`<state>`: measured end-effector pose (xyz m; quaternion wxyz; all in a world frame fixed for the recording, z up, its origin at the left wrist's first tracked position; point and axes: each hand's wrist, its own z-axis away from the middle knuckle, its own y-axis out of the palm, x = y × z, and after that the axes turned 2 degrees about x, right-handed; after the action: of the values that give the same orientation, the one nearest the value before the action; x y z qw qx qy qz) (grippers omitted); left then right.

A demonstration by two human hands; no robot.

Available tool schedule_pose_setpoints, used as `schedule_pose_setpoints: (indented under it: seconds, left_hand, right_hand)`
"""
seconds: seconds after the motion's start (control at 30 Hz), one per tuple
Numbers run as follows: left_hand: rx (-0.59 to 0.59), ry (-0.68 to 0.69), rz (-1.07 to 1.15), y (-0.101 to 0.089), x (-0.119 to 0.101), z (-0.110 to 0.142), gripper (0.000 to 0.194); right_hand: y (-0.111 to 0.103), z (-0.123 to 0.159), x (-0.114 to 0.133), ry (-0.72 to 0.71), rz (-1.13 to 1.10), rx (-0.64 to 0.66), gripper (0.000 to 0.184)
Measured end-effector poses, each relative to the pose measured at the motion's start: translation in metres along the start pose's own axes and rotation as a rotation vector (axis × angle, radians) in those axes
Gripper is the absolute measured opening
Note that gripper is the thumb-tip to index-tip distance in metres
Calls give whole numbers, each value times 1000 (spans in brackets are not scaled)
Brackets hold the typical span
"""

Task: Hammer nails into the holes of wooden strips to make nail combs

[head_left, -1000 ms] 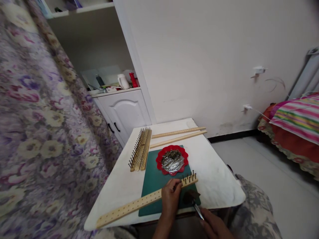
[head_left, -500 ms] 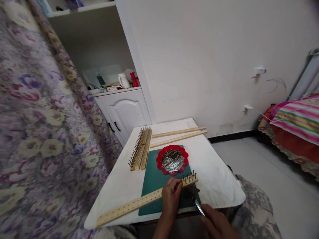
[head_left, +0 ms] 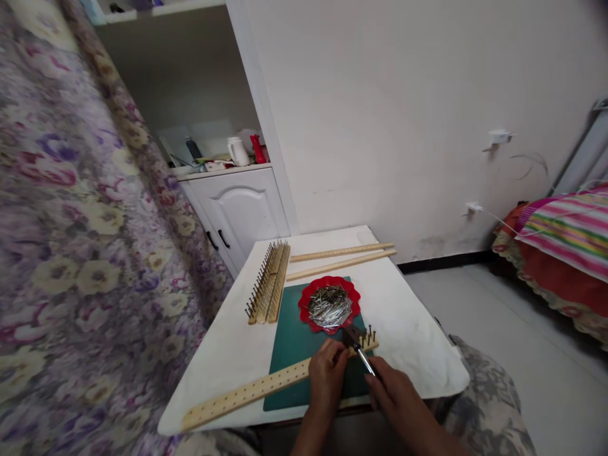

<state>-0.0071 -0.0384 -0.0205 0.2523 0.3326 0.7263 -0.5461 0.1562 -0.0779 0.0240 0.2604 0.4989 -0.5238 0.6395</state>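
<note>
My left hand (head_left: 327, 366) is closed at the far edge of a drilled wooden strip (head_left: 251, 394), its thumb and fingertips pinched around a nail that the hammer head mostly hides. In my right hand (head_left: 392, 383) is a hammer (head_left: 365, 361) with a shiny shaft; its dark head is down at the left fingertips, over the strip. Several nails (head_left: 370, 337) stand upright in the strip's right end, partly behind the hammer. The strip lies slanted across a green mat (head_left: 291, 339), and rows of small holes run along its left part.
A red scalloped dish (head_left: 304, 316) full of loose nails sits just beyond my hands. Wooden strips with upright nails (head_left: 268, 285) lie at the table's left. Two thin wooden strips (head_left: 342, 265) rest at the back of the white-covered table (head_left: 418, 354). A floral curtain (head_left: 95, 253) hangs left.
My right hand has swung the hammer up and left, bringing its head from below the strip to beside the left fingertips. The left hand keeps its place.
</note>
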Motion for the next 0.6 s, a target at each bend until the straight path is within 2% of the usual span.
schedule_pose_setpoints:
  seconds: [0.2,0.4,0.6]
  left_hand:
    - [7,-6,5,0,0,0,17]
    - [20,-8,9,0,1,1,18]
    - [3,29,50,-2,2,2,17]
  right_hand:
    - [0,1,0,-25,22,-18,29]
    - [3,2,0,-17,29,25,28]
    - [2,26,-8,-5,37,12,31]
